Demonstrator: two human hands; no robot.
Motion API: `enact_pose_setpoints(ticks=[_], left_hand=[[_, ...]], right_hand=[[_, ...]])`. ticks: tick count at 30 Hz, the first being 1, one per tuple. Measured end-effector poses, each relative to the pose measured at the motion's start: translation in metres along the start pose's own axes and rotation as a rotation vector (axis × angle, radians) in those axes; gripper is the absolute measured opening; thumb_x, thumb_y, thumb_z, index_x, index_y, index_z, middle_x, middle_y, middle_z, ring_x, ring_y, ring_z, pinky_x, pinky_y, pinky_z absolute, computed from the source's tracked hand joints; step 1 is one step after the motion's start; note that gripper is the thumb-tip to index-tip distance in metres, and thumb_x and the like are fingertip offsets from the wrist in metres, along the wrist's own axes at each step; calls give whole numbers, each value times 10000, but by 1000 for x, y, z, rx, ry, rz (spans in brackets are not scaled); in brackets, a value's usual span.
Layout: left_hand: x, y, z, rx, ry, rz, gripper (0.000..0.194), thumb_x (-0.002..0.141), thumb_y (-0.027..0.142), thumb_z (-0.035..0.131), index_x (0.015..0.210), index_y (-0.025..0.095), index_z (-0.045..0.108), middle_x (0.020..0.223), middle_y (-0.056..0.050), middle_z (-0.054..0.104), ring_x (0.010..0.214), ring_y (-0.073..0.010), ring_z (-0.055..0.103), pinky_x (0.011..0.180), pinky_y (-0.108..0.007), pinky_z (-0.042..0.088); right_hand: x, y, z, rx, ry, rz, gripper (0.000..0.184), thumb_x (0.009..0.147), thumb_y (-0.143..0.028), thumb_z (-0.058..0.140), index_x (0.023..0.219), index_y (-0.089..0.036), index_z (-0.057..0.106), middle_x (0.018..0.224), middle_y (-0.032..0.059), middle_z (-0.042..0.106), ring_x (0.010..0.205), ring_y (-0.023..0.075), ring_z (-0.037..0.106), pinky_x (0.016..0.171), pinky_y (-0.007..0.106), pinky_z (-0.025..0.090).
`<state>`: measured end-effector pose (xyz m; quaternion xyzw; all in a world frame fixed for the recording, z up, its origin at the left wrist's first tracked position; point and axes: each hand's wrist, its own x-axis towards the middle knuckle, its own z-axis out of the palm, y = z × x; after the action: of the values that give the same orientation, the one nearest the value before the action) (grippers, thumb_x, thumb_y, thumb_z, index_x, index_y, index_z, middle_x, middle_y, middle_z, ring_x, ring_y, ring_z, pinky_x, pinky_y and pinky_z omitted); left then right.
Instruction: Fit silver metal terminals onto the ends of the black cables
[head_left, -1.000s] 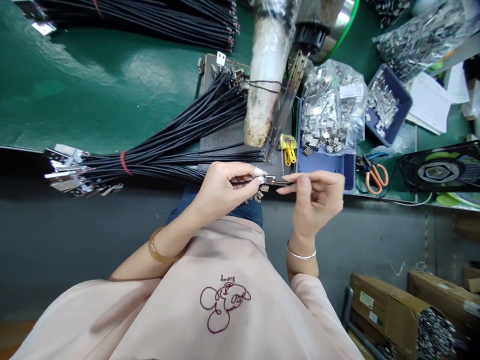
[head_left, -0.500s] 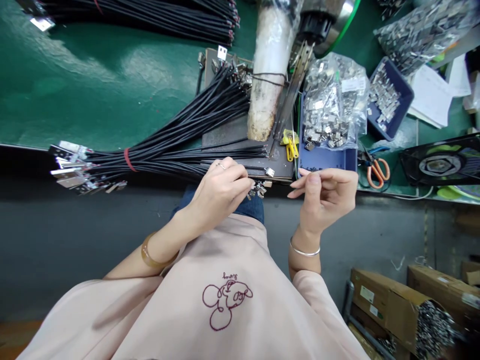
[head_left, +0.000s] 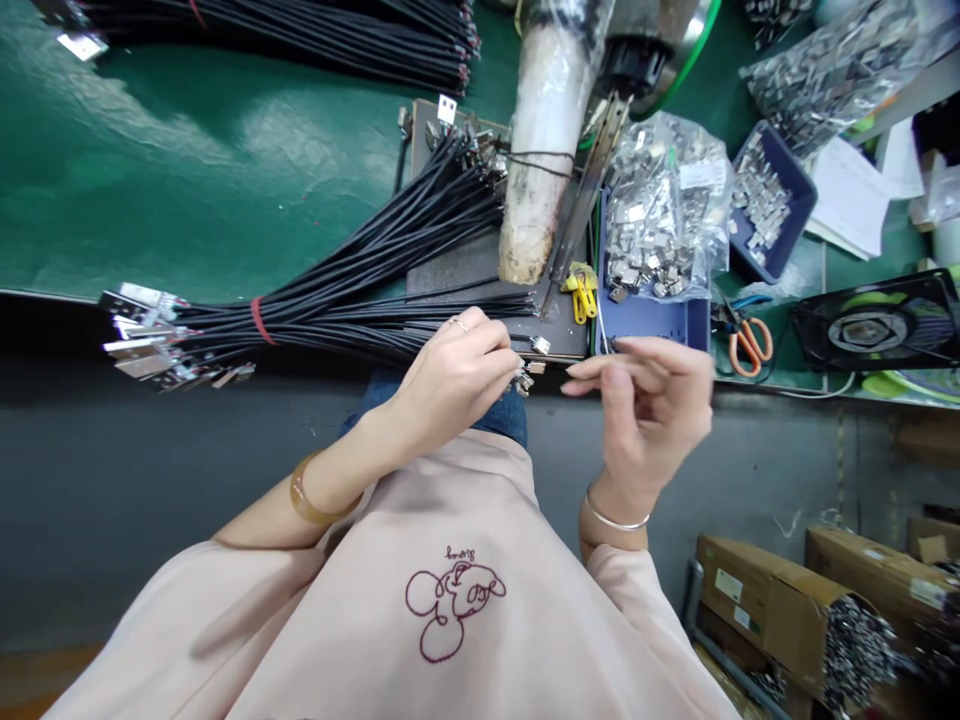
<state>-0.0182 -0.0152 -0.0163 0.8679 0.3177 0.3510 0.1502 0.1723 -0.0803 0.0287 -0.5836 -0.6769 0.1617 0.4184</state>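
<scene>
My left hand (head_left: 469,365) is closed in a pinch at the table's front edge, over the ends of a bundle of black cables (head_left: 352,335). Its curled fingers hide what lies between them. Small metal connectors (head_left: 527,380) show just beside its fingertips. One cable with a metal USB plug (head_left: 540,345) lies a little beyond the hand. A red band (head_left: 261,320) ties the bundle on the left. To the right, my right hand (head_left: 652,410) hovers before the blue tray (head_left: 652,320), slightly blurred, its fingers stretched leftward and the thumb apart, with nothing visible in them.
A plastic-wrapped white post (head_left: 536,200) and a metal track (head_left: 589,200) come down behind the hands. Yellow snips (head_left: 581,295), a bag of connectors (head_left: 664,220), orange-handled scissors (head_left: 750,345) and a small fan (head_left: 874,325) are around. Cardboard boxes (head_left: 757,600) stand below right.
My left hand has shifted slightly right, covering more of the small connectors. The right hand's fingertips have moved a little left and its thumb has shifted.
</scene>
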Motion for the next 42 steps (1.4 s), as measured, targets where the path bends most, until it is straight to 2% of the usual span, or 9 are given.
enact_pose_setpoints(ticks=[4,10,15,21,26,33,36,39,42], left_hand=[[-2,-1,0,26,-59,32,282,974,163,513,735,157,663,783,-68,647,762,-191,497,719,-323,450],[-6,-2,-1,-3,-10,3,272,960,135,525,732,129,674,786,-82,665,759,-190,511,743,-323,477],[-4,0,-7,-112,-27,-34,222,955,155,550,812,137,718,879,-88,700,818,-197,553,782,-342,477],[0,0,-17,-353,-42,-71,175,946,136,562,863,137,716,850,-74,741,788,-177,633,787,-338,483],[1,0,-16,-354,-50,-93,159,933,122,572,883,128,722,863,-80,746,789,-182,639,771,-335,482],[-2,2,-12,-324,-40,-81,146,928,131,587,861,127,716,836,-73,735,768,-179,616,751,-337,486],[-2,3,-11,-263,37,-90,141,918,138,602,820,132,703,855,-77,722,777,-177,613,769,-345,491],[0,1,-7,-75,153,-116,134,925,149,589,851,137,700,924,-97,713,861,-204,622,834,-376,496],[0,-3,-3,134,139,-139,161,946,168,553,897,138,703,930,-106,705,864,-228,600,803,-386,487]], right_hand=[[4,10,3,-174,-176,-31,60,937,-223,637,904,-232,587,771,-50,702,671,100,709,642,214,538],[-12,26,25,-449,-389,-82,97,966,-196,563,870,-195,569,761,0,691,637,117,654,566,240,415],[-10,21,18,8,-291,154,110,955,-241,608,851,-228,574,768,-25,666,644,96,632,632,237,504],[0,19,15,577,-242,402,159,900,-293,700,838,-235,566,805,-49,673,579,65,645,538,207,534],[2,24,20,589,-202,388,155,896,-281,706,835,-229,572,819,-50,691,578,49,644,548,187,542],[-1,21,17,378,-174,286,105,915,-276,677,864,-225,600,837,-40,689,610,68,677,576,215,561],[-1,20,15,198,-48,181,71,925,-259,662,895,-229,605,815,-42,705,611,83,699,580,224,571],[2,21,10,85,223,48,50,927,-242,656,936,-242,606,760,-57,705,506,79,655,440,210,493],[7,21,5,26,490,-90,60,907,-273,684,923,-259,628,656,-71,640,428,83,575,358,228,384]])
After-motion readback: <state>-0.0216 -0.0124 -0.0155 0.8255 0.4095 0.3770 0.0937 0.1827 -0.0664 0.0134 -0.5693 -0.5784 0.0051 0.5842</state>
